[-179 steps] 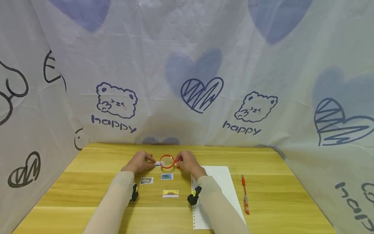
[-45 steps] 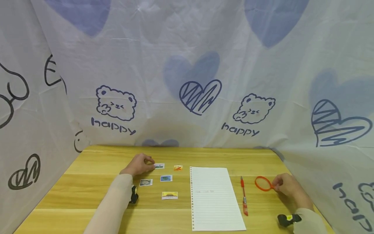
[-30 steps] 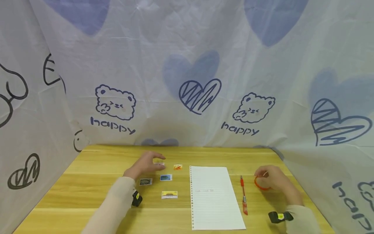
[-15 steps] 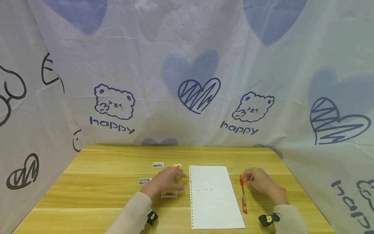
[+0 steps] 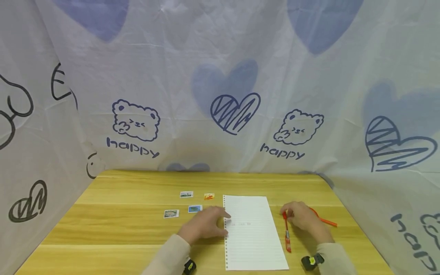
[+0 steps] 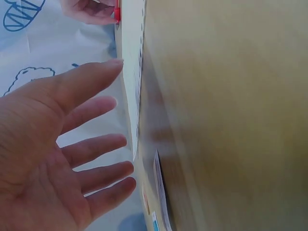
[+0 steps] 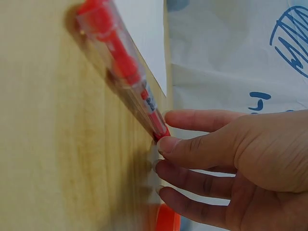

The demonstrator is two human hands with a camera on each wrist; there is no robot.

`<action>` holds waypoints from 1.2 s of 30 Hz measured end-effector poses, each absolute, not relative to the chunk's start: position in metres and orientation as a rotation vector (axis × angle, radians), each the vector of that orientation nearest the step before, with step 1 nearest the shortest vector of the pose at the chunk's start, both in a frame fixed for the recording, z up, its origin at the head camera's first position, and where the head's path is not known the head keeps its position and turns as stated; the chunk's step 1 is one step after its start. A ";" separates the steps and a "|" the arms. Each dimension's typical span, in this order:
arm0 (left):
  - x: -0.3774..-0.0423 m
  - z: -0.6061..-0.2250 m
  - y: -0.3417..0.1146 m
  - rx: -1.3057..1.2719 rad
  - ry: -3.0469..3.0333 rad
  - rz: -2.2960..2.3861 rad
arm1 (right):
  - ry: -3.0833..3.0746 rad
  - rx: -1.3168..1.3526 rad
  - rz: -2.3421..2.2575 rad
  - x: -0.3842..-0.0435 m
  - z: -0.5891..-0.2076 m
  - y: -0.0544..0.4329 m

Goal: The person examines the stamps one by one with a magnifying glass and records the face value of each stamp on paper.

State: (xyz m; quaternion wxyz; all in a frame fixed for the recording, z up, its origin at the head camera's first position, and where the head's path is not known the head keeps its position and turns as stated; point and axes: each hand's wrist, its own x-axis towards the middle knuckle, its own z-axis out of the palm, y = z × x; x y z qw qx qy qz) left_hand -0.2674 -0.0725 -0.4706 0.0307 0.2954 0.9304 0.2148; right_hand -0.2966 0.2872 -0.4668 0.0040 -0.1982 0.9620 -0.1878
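The right hand's (image 5: 304, 219) thumb and forefinger pinch the red pen (image 5: 287, 233) near its tip, which they hide; the barrel runs back toward the person. The left hand's (image 5: 205, 224) fingers spread wide, holding nothing, at the paper's (image 5: 254, 244) left edge. Behind the right fingers, a red magnifier (image 5: 328, 222) is partly covered. Left of the paper are stamps (image 5: 171, 213). Faint handwriting between the hands is illegible, as is the pen's label; the backdrop (image 5: 182, 126) beyond reads "happy".

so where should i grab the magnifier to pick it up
Probably best by its handle, coming from the right: that slim red bar points right and slightly toward the person, away from the pen, and shows uncovered, while the right hand hides most of the ring in the head view.
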 end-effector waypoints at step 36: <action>-0.260 -0.468 -0.062 0.824 2.889 0.533 | 3.083 -0.800 -0.625 -0.300 -0.476 0.290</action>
